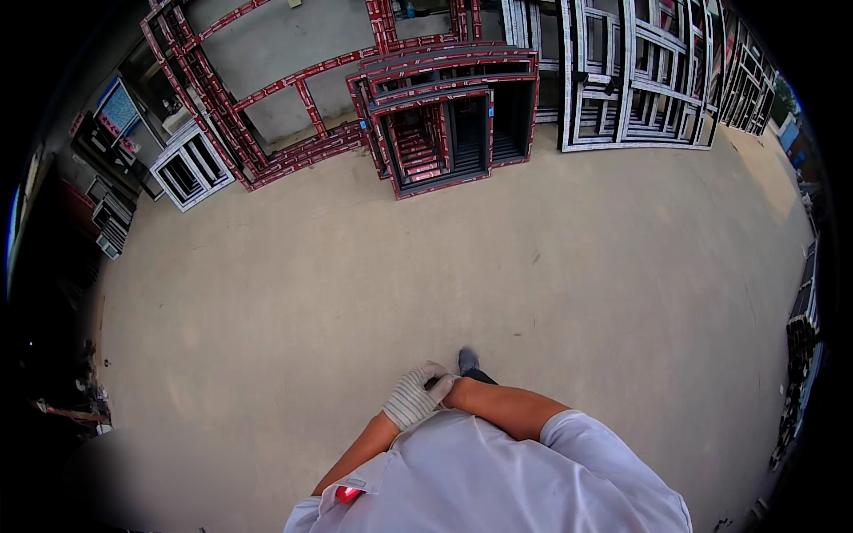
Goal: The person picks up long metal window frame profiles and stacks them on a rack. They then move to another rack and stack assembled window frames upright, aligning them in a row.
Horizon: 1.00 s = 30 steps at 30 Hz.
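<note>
My two hands meet close in front of my body, above the floor. A pale glove with grey stripes covers my left hand (410,399), and its fingers curl inward against my right hand. My right hand (442,388) is mostly hidden behind the left, with a pale glove part showing by its bare wrist. What lies between the hands, if anything, cannot be made out. The fingers of the right hand are out of sight. A shoe (468,359) shows just beyond the hands.
Ahead on the concrete floor (444,275) stands a stack of dark frames with red wrapping (444,182). Larger red-wrapped frames (293,160) lean at the left wall, beside small white frames (192,167). Tall white-wrapped frames (635,144) stand at the right. Dark stacked lengths (802,329) line the right edge.
</note>
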Motion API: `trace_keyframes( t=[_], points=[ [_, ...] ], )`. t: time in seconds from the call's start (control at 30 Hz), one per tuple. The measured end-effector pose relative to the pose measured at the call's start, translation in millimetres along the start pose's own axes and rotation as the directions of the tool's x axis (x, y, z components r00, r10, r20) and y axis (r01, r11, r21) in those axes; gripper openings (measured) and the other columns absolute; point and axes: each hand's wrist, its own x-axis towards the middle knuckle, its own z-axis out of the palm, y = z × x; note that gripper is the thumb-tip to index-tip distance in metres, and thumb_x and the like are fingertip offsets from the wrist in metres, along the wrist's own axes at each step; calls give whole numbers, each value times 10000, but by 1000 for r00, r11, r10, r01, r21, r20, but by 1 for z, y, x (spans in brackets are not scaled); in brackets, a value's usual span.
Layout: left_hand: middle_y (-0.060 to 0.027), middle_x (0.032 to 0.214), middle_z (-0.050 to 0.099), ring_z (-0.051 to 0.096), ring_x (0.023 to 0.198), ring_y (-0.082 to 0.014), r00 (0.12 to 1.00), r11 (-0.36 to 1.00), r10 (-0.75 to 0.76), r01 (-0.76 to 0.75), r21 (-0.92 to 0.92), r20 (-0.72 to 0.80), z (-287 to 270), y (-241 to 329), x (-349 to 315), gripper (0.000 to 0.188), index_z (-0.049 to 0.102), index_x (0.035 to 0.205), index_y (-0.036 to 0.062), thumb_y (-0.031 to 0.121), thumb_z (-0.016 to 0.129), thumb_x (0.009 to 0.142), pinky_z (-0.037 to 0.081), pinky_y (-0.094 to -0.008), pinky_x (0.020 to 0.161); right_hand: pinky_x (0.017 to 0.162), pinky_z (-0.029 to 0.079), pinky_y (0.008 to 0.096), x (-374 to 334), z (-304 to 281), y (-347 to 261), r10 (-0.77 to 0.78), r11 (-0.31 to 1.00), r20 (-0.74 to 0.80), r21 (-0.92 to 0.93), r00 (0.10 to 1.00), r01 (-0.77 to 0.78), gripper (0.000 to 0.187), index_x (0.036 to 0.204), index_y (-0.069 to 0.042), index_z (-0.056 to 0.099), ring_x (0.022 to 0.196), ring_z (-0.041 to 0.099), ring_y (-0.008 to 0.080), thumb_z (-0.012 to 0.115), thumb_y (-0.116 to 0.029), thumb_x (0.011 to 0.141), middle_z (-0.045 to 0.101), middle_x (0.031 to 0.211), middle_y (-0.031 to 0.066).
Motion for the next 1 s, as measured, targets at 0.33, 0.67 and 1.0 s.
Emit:
trace_keyframes(
  t=[0.33, 0.67, 1.0],
  points=[
    [-83, 802, 669, 620, 752, -145, 747, 878, -476, 372, -301, -465, -105, -126, 91, 279, 667, 1003, -18, 245, 610, 926, 510, -293, 725, 842, 511, 436, 20, -219, 148, 384, 923, -130, 73, 914, -378, 403, 1063, -57, 655, 954, 652, 362, 523, -393, 882, 689, 1001, 173],
    [-80, 803, 651, 616, 783, -145, 743, 955, -72, -141, -261, -665, -312, 14, 300, 203, 635, 1075, -10, 136, 542, 970, 511, -291, 779, 633, 516, 350, 52, -237, 365, 847, 448, -105, 668, 520, -594, 310, 973, -15, 683, 665, 634, 225, 574, -282, 861, 669, 773, 120],
    [57, 772, 567, 567, 679, -87, 306, 348, 928, -915, 202, -212, -545, 247, 444, 208, 572, 1180, 209, 266, 511, 990, 512, -342, 772, 553, 491, 297, 147, -413, 386, 935, 154, -58, 955, 350, -252, 243, 991, -38, 645, 631, 616, 150, 569, -249, 900, 648, 754, 49]
  ],
)
